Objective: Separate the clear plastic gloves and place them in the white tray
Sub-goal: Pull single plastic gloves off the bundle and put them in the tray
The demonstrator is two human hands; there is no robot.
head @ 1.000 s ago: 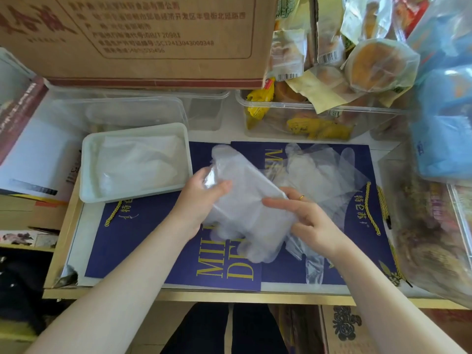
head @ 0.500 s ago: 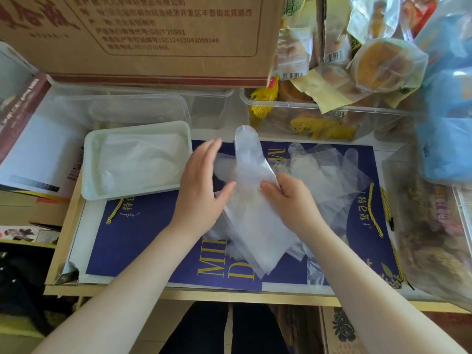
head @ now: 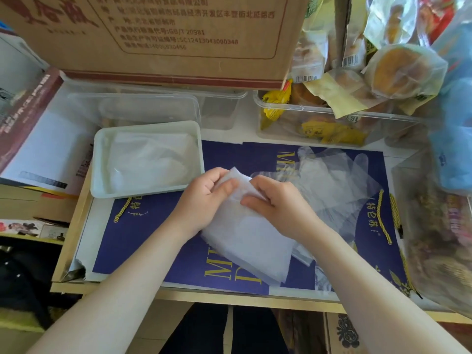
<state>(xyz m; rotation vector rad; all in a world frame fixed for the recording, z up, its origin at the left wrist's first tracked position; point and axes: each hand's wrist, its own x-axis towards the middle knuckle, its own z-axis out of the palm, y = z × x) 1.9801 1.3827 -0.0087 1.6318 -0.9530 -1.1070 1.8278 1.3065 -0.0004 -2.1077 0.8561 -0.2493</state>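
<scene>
A folded clear plastic glove [head: 251, 241] hangs between my hands over the blue printed mat [head: 153, 226]. My left hand [head: 204, 198] pinches its upper left corner, and my right hand [head: 275, 203] pinches the top edge just beside it. More clear gloves [head: 329, 180] lie spread flat on the mat to the right. The white tray [head: 98, 159] sits at the mat's upper left with folded clear gloves [head: 150, 159] inside it.
A big cardboard box [head: 163, 34] overhangs the back. Clear plastic tubs [head: 219, 108] stand behind the tray, and one tub [head: 329, 126] at back right holds wrapped snacks. Bagged goods [head: 439, 226] crowd the right side. The table's front edge [head: 204, 295] runs near my forearms.
The glove stood upright with its fingers up; now it is folded down into a flat packet. Both hands have come together at its top edge.
</scene>
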